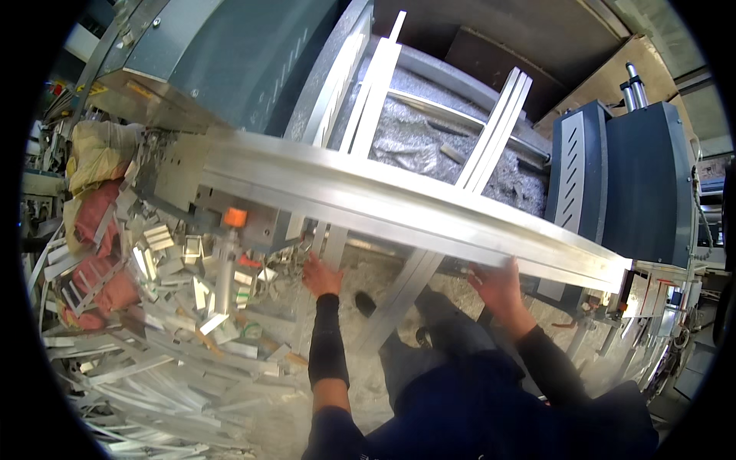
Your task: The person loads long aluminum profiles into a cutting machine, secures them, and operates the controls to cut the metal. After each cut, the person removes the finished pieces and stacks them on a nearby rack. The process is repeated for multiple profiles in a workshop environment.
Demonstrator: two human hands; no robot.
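A long silver aluminium profile (368,201) lies crosswise in front of me, over pale metal support bars (491,138) of a machine. My left hand (322,277) is just below the profile's near edge, beside a support bar. Its fingers are spread, and I see nothing held in them. Further right, my right hand (502,290) reaches up to the profile's near face. Its thumb and fingers are apart, with the fingertips at the lower edge; whether they press on it is hard to tell.
Dark blue-grey machine housings stand at left (238,69) and right (644,184). An orange knob (234,218) sits below the profile at left. Aluminium offcuts (207,299) cover the floor at left, near red and beige sacks (100,215). Silvery scraps (418,138) fill the bed between the supports.
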